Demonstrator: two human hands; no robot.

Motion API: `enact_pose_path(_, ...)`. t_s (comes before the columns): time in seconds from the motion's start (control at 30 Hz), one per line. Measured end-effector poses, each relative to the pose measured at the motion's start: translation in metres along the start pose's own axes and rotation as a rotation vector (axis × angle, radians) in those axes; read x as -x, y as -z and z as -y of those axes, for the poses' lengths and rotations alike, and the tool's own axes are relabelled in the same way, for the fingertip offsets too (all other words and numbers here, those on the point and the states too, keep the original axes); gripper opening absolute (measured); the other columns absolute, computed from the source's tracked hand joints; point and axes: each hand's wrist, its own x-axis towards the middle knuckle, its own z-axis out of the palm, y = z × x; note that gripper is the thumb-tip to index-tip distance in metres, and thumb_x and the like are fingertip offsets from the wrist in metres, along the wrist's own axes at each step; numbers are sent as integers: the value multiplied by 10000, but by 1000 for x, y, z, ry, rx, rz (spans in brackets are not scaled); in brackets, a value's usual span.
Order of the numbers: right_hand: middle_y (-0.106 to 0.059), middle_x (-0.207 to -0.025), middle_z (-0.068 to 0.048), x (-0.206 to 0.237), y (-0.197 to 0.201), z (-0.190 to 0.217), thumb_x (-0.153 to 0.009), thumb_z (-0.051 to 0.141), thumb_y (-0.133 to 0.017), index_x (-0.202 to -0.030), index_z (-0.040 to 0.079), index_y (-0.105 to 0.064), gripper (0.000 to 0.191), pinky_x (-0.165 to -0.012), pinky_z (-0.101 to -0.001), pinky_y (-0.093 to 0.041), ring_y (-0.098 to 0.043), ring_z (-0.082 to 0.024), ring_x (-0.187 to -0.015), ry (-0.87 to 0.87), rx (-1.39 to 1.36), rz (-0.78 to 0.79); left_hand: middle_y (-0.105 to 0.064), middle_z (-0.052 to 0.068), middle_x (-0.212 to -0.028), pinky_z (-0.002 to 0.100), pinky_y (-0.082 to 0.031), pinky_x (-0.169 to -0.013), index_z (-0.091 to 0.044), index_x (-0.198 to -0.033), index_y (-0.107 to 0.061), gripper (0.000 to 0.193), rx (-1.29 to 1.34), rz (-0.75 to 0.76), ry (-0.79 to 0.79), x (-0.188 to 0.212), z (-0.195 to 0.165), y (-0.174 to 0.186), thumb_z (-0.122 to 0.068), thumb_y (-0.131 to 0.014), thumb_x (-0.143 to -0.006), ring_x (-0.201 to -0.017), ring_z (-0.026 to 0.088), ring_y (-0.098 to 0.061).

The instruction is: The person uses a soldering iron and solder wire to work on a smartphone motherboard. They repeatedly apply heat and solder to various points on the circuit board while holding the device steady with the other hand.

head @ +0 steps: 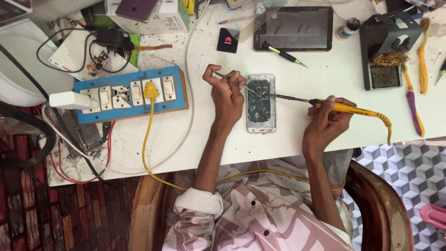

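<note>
Hands (226, 93) (327, 122) flank the opened phone (260, 103), tools touching it.

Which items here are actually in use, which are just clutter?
In use: opened phone; tweezers in left hand; yellow soldering iron in right hand.

Lying about: tablet, green screwdriver, blue switchboard, iron stand, small bottle.

phone (260, 103): back off, dark circuit board bared, flat and upright at frame centre | tweezers (232, 80): thin metal, slanting from upper left onto board | soldering iron (344, 108): yellow handle, lying level, tip on board from right
</note>
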Motion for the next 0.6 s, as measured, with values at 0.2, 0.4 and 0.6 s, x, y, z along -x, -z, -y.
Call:
enact_pose_path(0.2,-555,-767,-29,-2,1,1,-1182,222,-498,-1111,43,-451,198,-613,-220,-482,-585,-87,-645,-51,-36,-24,-627,78,-703,322,-482,-845,11,-1189,-184,266,62,11,37,1,3,1,-80,-416,-1096,-674,197,-601)
enact_pose_path(0.4,-553,-768,-34,-4,0,1,-1168,196,-520,-1096,42,-464,179,-606,-234,-470,-569,-97,-636,-94,-110,-60,-637,96,-719,312,-501,-842,7,-1200,-189,256,86,17,61,0,6,0,-72,-416,-1111,-691,183,-608)
enact_pose_path(0.6,-544,-771,-33,-6,2,1,-1171,193,-519,-1089,43,-463,180,-612,-242,-485,-565,-94,-642,-92,-102,-27,-646,135,-771,326,-514,-870,-11,-1199,-243,205,-8,9,16,0,2,0,-54,-432,-1130,-719,201,-632)
